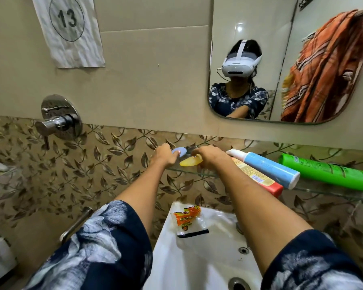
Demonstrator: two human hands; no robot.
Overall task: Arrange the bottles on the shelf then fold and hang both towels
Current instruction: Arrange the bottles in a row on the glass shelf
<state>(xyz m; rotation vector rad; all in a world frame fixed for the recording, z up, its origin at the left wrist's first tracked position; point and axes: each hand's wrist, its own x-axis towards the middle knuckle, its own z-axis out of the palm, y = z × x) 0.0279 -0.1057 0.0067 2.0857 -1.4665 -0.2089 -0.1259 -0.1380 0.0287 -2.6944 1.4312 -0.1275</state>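
Note:
Both my hands reach to the left end of a glass shelf point(197, 173) under the mirror. My left hand point(165, 155) grips a small blue bottle point(180, 151). My right hand point(211, 156) holds a small yellow bottle point(190, 161) lying on the glass. To the right lie a blue bottle with a white cap point(266, 166), a yellow and red bottle point(258, 178) under it, and a green bottle point(327, 172). An orange striped towel point(323, 76) shows in the mirror, draped untidily over a rod.
A white sink point(208, 254) stands below the shelf with a scrub pad packet point(188, 221) on its rim. A chrome tap valve point(59, 120) juts from the wall at the left. A metal bar point(76, 225) is fixed beside the sink.

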